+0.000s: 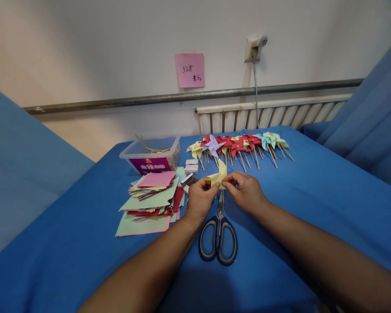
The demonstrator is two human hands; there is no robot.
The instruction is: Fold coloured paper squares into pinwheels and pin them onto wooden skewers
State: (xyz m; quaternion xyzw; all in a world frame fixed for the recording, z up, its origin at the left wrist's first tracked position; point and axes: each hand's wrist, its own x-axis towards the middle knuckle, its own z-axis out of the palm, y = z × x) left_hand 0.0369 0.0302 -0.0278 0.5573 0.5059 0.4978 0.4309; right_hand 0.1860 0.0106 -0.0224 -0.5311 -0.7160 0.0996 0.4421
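Both hands meet over the middle of the blue-covered table [296, 200]. My left hand [200, 199] and my right hand [244, 191] each pinch a folded piece of yellow paper [217, 176], which sticks up between the fingertips. Grey-handled scissors [218, 237] lie shut on the cloth just below the hands, blades pointing away from me. A messy stack of coloured paper squares [150, 200] sits left of my left hand. A row of finished paper pinwheels on sticks [239, 147] lies behind the hands.
A clear plastic tub [151, 157] with thin sticks stands at the back left, with small white boxes [191, 166] beside it. A radiator [273, 114], a pink note [189, 70] and a wall socket are behind. Blue cloth panels rise at both sides.
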